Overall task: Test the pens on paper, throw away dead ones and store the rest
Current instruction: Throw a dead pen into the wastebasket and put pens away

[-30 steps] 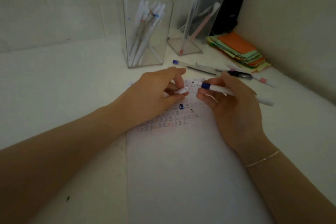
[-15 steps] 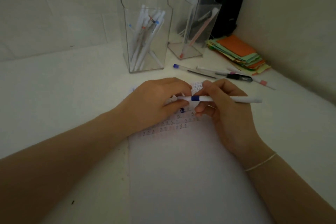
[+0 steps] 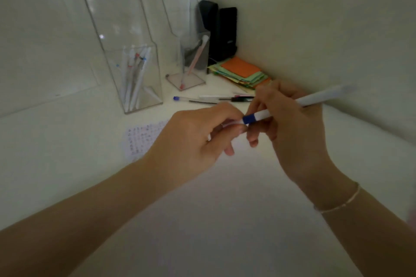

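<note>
White pen (image 3: 315, 100) with a blue band is gripped by the right hand (image 3: 290, 128); its cap (image 3: 231, 123) is pinched by the left hand (image 3: 193, 141), above the paper (image 3: 144, 137).

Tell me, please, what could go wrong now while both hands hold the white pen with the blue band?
The left hand pinches the cap end of the white pen with the blue band, which the right hand grips. A sudden pull might swing it into the loose pens on the desk or the tall clear plastic holder.
</note>
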The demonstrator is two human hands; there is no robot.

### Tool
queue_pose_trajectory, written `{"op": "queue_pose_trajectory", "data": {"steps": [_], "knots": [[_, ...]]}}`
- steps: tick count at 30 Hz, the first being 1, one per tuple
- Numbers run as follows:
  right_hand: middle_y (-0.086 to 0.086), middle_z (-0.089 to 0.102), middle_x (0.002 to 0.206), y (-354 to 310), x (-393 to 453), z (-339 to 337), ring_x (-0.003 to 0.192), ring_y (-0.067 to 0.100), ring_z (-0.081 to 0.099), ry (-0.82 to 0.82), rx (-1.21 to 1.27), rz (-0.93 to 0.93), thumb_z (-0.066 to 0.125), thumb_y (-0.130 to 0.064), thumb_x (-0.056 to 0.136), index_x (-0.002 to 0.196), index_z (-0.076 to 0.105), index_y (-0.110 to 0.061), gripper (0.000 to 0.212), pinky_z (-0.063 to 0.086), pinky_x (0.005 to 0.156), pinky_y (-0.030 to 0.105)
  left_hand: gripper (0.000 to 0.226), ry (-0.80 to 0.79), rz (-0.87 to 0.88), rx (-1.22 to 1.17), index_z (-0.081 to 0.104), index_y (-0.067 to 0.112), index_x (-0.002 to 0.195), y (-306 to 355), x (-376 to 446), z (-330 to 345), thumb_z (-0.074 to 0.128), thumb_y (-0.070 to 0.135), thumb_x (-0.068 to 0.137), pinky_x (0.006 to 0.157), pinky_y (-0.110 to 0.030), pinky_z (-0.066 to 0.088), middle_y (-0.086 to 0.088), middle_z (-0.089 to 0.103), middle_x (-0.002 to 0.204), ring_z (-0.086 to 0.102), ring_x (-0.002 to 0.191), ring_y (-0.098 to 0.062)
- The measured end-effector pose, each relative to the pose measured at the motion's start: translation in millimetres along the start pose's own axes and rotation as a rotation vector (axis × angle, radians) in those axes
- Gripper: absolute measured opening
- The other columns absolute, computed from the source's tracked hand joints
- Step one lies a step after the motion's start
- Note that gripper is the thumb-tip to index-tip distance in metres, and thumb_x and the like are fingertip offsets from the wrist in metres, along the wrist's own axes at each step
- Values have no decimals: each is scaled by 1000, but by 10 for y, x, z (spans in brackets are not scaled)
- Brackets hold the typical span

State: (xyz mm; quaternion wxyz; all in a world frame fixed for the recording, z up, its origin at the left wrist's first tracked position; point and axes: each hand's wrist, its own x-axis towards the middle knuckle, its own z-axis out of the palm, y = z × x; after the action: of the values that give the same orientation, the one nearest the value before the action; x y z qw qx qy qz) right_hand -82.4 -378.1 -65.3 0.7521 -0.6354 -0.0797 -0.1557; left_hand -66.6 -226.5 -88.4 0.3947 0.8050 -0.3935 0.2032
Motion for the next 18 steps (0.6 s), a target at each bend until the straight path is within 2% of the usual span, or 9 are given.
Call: {"op": "queue_pose_trajectory", "data": {"steps": [5, 8, 11, 13, 15, 16, 18], "knots": [[8, 58, 51, -357, -365, -772, 40, 21, 53, 216, -169, -17, 54, -6, 91, 65, 50, -4, 27, 47, 41, 30, 9, -146, -110, -135, 63, 16, 95, 519, 388, 631, 60, 23, 90, 66, -27, 55, 8, 68, 83, 66, 65, 0], [5, 64, 56, -387, -826, -1333, 48, 18, 61, 450, -315, -31, 64, -15, 87, 73, 58, -2, 19, 54, 53, 34, 17, -268, -36, -54, 61, 22, 104, 763, 461, 1188, 60, 27, 88, 75, -37, 53, 9, 67, 98, 65, 81, -7], [5, 67, 63, -287, -1413, -1917, 53, 12, 63, 795, -451, -111, 64, -17, 87, 78, 60, -2, 18, 54, 56, 23, 27, -421, -6, 58, 58, 26, 117, 956, 421, 1620, 56, 30, 90, 88, -33, 47, 9, 60, 117, 59, 101, -11], [15, 63, 68, -53, -1813, -2247, 58, 17, 60, 932, -492, -62, 63, -11, 88, 80, 57, 4, 18, 50, 54, 16, 27, -493, 24, 110, 58, 21, 118, 1038, 357, 1815, 52, 29, 92, 91, -32, 43, 6, 57, 122, 57, 106, -16], [16, 60, 74, 325, -2157, -2478, 65, 21, 57, 887, -612, 140, 64, -4, 86, 79, 59, 2, 10, 45, 54, 14, 26, -511, 99, 154, 60, 16, 113, 1079, 289, 1954, 48, 27, 93, 89, -37, 43, 0, 60, 118, 57, 102, -22], [11, 62, 78, 530, -2286, -2557, 69, 21, 59, 810, -699, 283, 64, -3, 85, 80, 62, -3, 5, 44, 57, 14, 28, -507, 120, 187, 61, 15, 111, 1087, 258, 2002, 45, 28, 93, 87, -40, 44, -2, 61, 114, 56, 100, -25], [6, 65, 87, 942, -2464, -2687, 80, 21, 63, 623, -841, 555, 61, -3, 85, 87, 68, -7, 8, 40, 60, 14, 36, -490, 138, 242, 61, 13, 108, 1085, 204, 2053, 37, 33, 90, 82, -43, 45, -4, 61, 111, 54, 97, -27]]}}
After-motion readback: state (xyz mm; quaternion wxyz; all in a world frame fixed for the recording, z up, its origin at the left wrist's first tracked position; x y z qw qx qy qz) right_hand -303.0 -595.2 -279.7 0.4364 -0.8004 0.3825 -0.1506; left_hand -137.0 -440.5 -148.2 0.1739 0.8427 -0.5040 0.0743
